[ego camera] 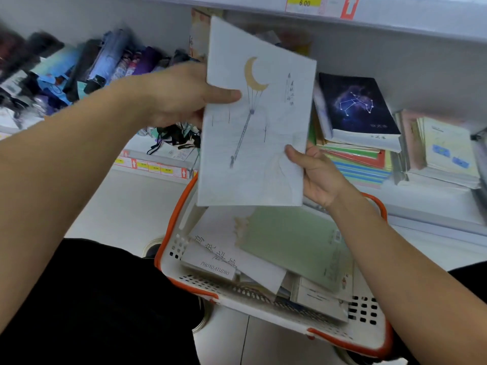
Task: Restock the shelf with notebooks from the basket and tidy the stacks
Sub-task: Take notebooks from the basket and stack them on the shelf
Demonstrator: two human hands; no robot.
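Two shelves of stock, one basket, one item in hand.

Shelf (432, 206): white, at the right of the view; carries the notebook stacks. Holds a slumped multicoloured pile (361, 164) topped by a dark constellation notebook (358, 104), and beside it, at far right, a pale stack (442, 154) leaning outward. Both are uneven at the edges and, by my reading, still to be squared up.

Lower shelf (168, 151), at left: folded umbrellas (105, 64) laid in a row, with yellow price tags along the front lip. No part in the task.

Basket (263, 299): white with orange rim, set below the hands near the person's lap, probably so stock is within easy reach. Several notebooks lie loose and overlapping in it, a green-covered one (297, 246) uppermost; restocking looks far from complete.

Moon notebook (255, 122): pale cover with a gold crescent, held upright and slightly tilted above the basket, in front of the shelf, cover toward the camera. Likely raised so the cover can be matched to its stack before placing.

Left hand (184, 93): grips the notebook's left edge, thumb across the cover, fingers hidden behind.

Right hand (316, 169): holds the lower right corner, thumb on the front, palm behind, steadying it.
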